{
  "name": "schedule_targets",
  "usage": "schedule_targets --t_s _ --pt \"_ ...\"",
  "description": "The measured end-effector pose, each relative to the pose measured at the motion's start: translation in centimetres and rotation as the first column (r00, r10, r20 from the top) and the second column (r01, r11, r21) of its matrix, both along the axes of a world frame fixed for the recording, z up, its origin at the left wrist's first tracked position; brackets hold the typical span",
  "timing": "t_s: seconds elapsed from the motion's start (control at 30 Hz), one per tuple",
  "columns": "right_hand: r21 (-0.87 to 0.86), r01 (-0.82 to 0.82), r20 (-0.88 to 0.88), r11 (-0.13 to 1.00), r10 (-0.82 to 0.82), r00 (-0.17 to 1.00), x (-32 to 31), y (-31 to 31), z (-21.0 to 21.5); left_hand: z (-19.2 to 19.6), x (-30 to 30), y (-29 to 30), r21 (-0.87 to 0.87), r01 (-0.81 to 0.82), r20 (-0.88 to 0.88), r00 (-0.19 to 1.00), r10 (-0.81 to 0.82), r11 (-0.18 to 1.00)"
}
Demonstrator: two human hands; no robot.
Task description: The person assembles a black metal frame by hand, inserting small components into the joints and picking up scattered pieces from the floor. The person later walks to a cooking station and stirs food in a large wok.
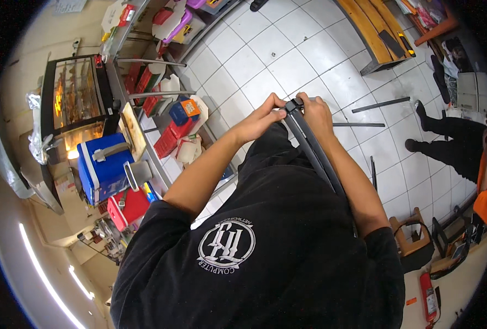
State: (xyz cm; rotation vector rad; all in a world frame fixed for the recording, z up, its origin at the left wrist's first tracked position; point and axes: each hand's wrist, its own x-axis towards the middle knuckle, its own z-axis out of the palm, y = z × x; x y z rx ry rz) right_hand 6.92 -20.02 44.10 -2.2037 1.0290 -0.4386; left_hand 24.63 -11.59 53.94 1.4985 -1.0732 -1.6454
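1. Head view, hold: the left hand (pixel 264 116) has its thumb and fingers pinched on a black end piece (pixel 293 106). The right hand (pixel 319 116) presses against its other side, its fingers bent and partly hidden.
2. Placement: the two long dark strips (pixel 315 155) run from that piece down between the torso and right forearm, probably resting there so their weight doesn't pull on the fingertips. Gripping from both sides likely steadies the joint.
3. Surroundings: loose dark bars (pixel 381 105) lie apart on the floor (pixel 265 41), perhaps because their length suits open ground.
4. Materials: the strips look smooth, narrow, matte, plastic or metal; the end piece is blocky. Floor tiles are glossy white squares. The desk (pixel 359 17) has grainy, orange-brown planks.
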Motion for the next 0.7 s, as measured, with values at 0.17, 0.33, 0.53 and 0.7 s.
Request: schedule_targets --t_s 0.17,0.33,0.53,0.7 --pt "0.014 -0.020 0.008 1.000 0.020 1.000 0.5 -0.2 0.8 -0.7 0.2 0.4 -0.080 0.034 0.124 0.992 -0.023 0.996" --pt "0.042 0.018 -0.029 0.999 -0.017 0.999 1.3 0.0 1.5 0.2 1.1 0.5 0.049 -0.078 0.121 0.990 0.072 0.996" --pt "-0.011 -0.064 0.000 0.998 0.064 0.998 1.7 0.0 0.3 1.6 1.0 -0.8 0.136 -0.046 0.243 0.970 0.011 0.990" --pt "-0.009 -0.030 0.050 1.000 0.030 0.998 1.7 0.7 0.4 1.8 1.5 -1.1 0.119 0.039 0.354 0.932 -0.079 0.992"
